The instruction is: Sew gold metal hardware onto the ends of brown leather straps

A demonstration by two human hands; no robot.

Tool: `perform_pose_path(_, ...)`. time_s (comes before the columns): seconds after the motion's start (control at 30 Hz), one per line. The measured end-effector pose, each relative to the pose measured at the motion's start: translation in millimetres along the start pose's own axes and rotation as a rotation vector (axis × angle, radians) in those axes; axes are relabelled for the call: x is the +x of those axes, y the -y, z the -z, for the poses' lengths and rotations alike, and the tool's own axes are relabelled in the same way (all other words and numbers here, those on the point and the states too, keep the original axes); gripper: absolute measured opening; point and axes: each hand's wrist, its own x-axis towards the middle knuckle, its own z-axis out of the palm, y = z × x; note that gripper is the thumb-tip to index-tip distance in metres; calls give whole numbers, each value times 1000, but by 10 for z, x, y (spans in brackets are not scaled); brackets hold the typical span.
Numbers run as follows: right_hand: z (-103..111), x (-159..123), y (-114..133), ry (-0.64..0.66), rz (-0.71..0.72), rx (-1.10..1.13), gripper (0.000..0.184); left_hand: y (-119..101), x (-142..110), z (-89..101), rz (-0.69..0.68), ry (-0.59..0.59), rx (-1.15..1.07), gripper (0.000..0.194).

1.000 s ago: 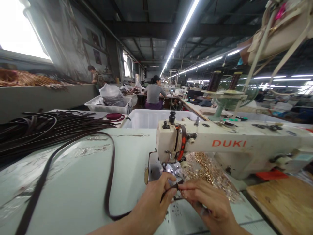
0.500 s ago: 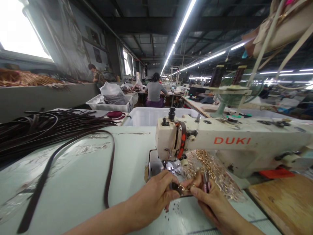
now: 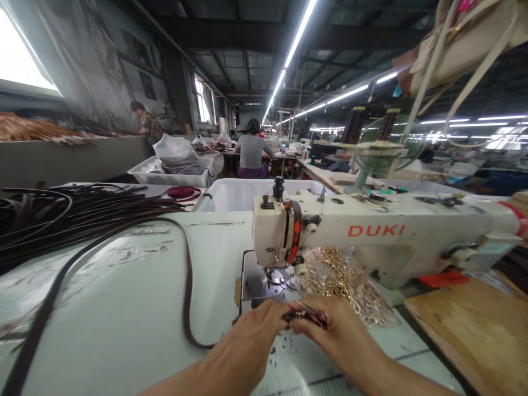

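My left hand is closed on a dark brown strap, whose end shows between my fingers just in front of the sewing machine. From there the strap loops left across the pale green table. My right hand meets the left one fingertip to fingertip. Its fingers are wrapped round a slim metal tool with narrow silvery arms; its exact kind is partly hidden. The gold fitting at the strap's end is mostly covered by my fingers. Behind my hands lie the machine's metal plate and presser foot.
A plastic bag of gold chain and metal fittings lies under the machine arm. A wooden board is at right. Dark straps are heaped at left. A white bin stands behind the table; a person sits beyond.
My hands have come closer together, and the right hand has turned over towards the left. The gold fitting is now mostly hidden. The strap's loop has shifted towards my left hand; the view has moved slightly.
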Motion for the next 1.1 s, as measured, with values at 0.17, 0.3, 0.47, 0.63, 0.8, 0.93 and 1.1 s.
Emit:
perform_pose_path(0.17, -66, 13, -58, -11, 79, -124, 11, 37, 0, -13, -11, 43, 88, 36)
perform_pose_path(0.3, -178, 3, -213, -39, 148, -216, 20, 142, 4, -59, 30, 48, 346, 34)
perform_pose_path(0.47, -189, 6, -232, -42, 230, -254, 43, 166, 0, -71, 107, -9, 415, 27)
perform_pose_path(0.63, -155, -4, -253, -6, 264, -292, 47, 77, 24, 16, 90, -94, 221, 24)
perform_pose_path(0.8, -167, -16, -331, 17, 279, -284, 40, 54, 26, 29, 15, -58, 199, 28)
perform_pose_path(0.93, -153, -26, -342, -11, 288, -189, 30, -10, 41, 103, 7, 2, 113, 28)
perform_pose_path(1.1, -131, -31, -308, -41, 342, -263, 17, -27, 88, 195, 40, 16, -19, 21)
